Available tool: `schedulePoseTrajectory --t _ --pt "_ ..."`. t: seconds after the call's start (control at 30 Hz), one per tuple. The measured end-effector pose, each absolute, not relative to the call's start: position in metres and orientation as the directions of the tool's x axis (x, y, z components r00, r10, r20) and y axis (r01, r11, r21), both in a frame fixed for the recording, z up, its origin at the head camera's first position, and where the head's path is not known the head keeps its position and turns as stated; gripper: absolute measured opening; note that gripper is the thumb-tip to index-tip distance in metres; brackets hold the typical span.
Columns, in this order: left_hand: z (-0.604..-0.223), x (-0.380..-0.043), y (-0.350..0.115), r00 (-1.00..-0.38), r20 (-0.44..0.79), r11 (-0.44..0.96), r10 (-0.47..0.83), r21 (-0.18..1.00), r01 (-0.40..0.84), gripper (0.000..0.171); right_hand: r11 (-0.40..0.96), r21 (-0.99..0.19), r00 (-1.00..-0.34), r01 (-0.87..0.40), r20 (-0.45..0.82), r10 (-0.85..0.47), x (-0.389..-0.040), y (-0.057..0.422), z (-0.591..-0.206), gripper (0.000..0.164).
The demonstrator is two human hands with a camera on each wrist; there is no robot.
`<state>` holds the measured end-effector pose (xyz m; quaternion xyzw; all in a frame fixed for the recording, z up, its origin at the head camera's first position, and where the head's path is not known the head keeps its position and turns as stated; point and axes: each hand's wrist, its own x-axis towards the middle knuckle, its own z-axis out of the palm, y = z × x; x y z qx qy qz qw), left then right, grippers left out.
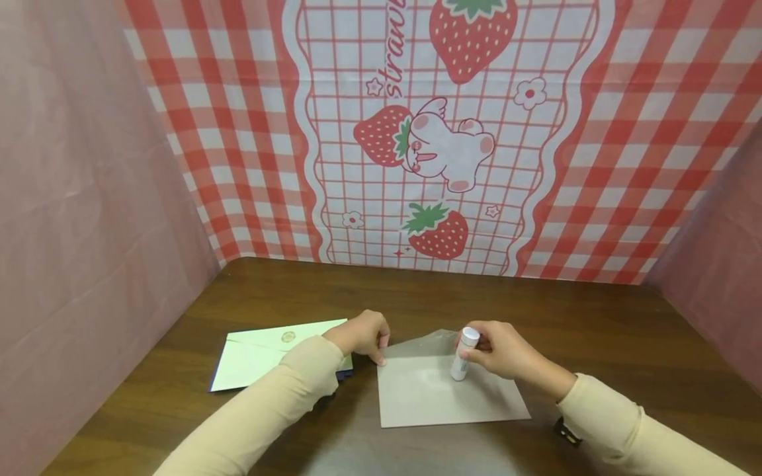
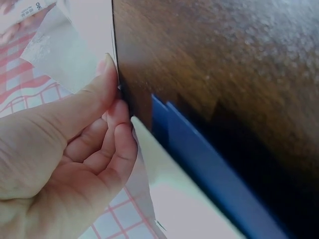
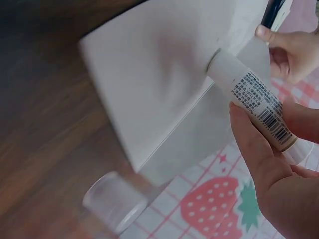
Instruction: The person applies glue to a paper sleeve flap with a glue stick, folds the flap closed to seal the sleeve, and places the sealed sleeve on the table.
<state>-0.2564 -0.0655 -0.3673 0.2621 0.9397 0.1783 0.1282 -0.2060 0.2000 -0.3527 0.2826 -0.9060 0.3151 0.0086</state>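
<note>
A white envelope (image 1: 417,400) lies on the table with its pointed grey-looking flap (image 1: 417,346) opened away from me. My left hand (image 1: 364,334) pinches the envelope's left edge near the flap fold, thumb on top and the other fingers curled at the edge. Upright on the envelope, near the fold, stands a white glue stick (image 1: 461,365), its lower end against the paper. My right hand (image 1: 503,349) grips its upper part between thumb and fingers. Printed text and a barcode show on the glue stick (image 3: 259,102) in the right wrist view.
Left of the envelope lies a pale green envelope (image 1: 256,360) with a round gold seal, over dark blue ones (image 2: 199,154). A clear cap (image 3: 114,201) rests on the table beyond the flap. The strawberry-print cloth (image 1: 428,152) hangs behind the table.
</note>
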Motion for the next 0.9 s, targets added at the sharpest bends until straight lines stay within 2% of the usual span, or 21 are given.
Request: schedulePoseTrajectory --t 0.43,0.63,0.9 --pt "-0.37 -0.256 -0.067 -0.824 -0.145 0.784 0.548 0.433 0.445 0.03 0.706 -0.534 -0.88 -0.466 0.2 -0.43 -0.203 0.241 -0.357 0.012" --pt "-0.37 -0.251 -0.069 -0.824 -0.187 0.8 0.534 0.427 0.422 0.027 0.71 -0.556 -0.894 -0.432 0.166 -0.415 -0.202 0.249 -0.357 0.012" --pt "-0.365 -0.25 -0.06 -0.784 -0.186 0.792 0.592 0.317 0.522 0.032 0.729 -0.562 -0.914 -0.392 0.143 -0.381 -0.203 0.257 -0.353 0.016"
